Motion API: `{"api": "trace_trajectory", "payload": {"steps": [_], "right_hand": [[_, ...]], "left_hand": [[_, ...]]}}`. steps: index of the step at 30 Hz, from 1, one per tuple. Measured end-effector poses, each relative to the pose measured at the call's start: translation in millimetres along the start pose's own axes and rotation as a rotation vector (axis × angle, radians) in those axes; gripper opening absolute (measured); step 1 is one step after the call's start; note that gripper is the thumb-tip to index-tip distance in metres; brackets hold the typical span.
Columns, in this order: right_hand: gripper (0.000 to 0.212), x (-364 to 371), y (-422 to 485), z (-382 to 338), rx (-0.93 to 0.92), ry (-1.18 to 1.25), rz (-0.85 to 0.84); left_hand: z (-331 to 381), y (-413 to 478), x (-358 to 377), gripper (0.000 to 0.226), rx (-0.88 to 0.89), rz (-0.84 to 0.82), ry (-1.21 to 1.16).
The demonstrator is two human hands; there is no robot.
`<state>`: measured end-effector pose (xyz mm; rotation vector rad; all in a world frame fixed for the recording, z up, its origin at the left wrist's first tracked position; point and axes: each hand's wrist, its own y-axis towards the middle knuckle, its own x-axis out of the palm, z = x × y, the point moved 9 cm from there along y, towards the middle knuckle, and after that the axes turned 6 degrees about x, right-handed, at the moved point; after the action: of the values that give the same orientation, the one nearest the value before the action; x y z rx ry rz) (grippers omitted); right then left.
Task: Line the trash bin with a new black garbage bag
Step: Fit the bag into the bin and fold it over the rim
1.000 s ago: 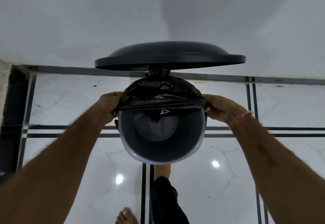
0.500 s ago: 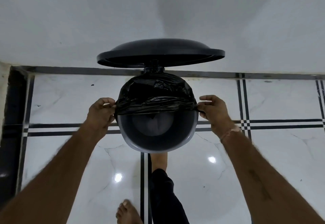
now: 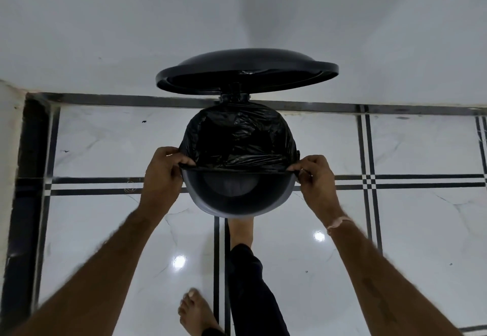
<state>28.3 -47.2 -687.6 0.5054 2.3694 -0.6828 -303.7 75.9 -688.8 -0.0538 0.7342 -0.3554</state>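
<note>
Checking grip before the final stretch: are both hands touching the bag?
Touching: the head view shows the left hand and right hand pinching the garbage bag edge.

Can't read anything from my feed here, no text, label, brand or number on whatever's in front of my hands or anywhere around them.

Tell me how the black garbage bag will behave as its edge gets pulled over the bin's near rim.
The garbage bag looks thin and crinkled, so probably floppy and light. Its edge runs taut between left hand and right hand, so it may stretch. The glossy film might slip off the bin.
</note>
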Motion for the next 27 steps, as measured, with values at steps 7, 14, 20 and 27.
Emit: {"api": "trace_trajectory", "payload": {"steps": [7, 14, 20, 27], "right_hand": [[0.005, 9.3, -25.4, -2.2, -0.052, -0.118, -0.025], [0.008, 8.7, -47.1, 9.4, 0.115, -0.040, 0.154], [0.007, 28.4, -105.9, 17.7, 0.440, 0.321, 0.221], [0.010, 62.6, -140.8, 37.6, 0.909, 1.092, 0.190]], "left_hand": [[-5.7, -32.1, 16.1, 0.011, 0.032, -0.066, -0.062], [-10.8, -51.6, 16.3, 0.011, -0.156, 0.119, -0.201], [-13.2, -65.9, 14.3, 0.031, -0.494, 0.277, -0.161], [-38.3, -95.2, 43.1, 0.021, -0.805, 0.401, -0.787]]}}
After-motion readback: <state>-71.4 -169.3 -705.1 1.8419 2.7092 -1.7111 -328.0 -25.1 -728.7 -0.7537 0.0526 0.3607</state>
